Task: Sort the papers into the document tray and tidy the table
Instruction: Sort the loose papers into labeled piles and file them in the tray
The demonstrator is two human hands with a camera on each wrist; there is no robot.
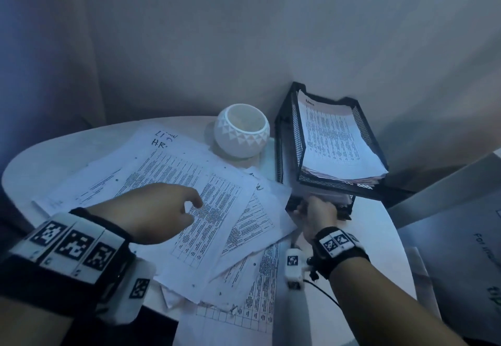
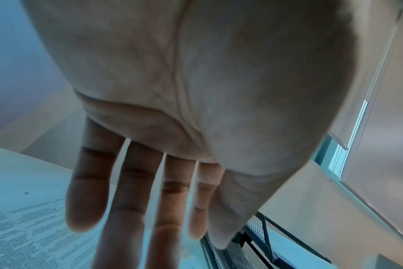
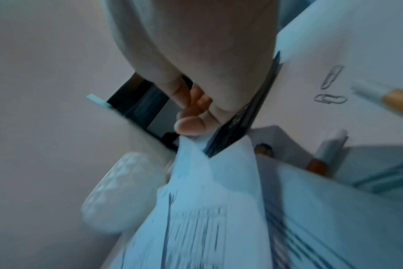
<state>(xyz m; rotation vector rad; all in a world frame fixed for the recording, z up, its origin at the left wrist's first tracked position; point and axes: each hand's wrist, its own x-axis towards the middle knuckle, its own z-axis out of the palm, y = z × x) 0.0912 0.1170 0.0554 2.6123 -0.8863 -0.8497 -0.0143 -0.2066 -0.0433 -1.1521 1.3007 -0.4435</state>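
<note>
Several printed sheets point(image 1: 173, 166) lie scattered and overlapping across the round white table point(image 1: 54, 156). A black mesh two-tier document tray point(image 1: 286, 128) stands at the back right, with a stack of papers point(image 1: 336, 142) in its upper tier. My left hand point(image 1: 192, 210) hovers just over the loose sheets, holding nothing; the left wrist view shows its fingers point(image 2: 87, 200) straight. My right hand point(image 1: 315, 207) is at the front of the tray's lower tier. In the right wrist view its curled fingertips point(image 3: 191, 125) pinch the edge of white papers point(image 3: 196, 182) beside the tray's black edge point(image 3: 242, 118).
A white patterned round pot point(image 1: 241, 131) stands behind the sheets, left of the tray. Two paper clips point(image 3: 331, 76) and pens point(image 3: 384, 98) lie on the table near my right hand. A cardboard box point(image 1: 461, 237) sits off the table's right side. Walls close in behind.
</note>
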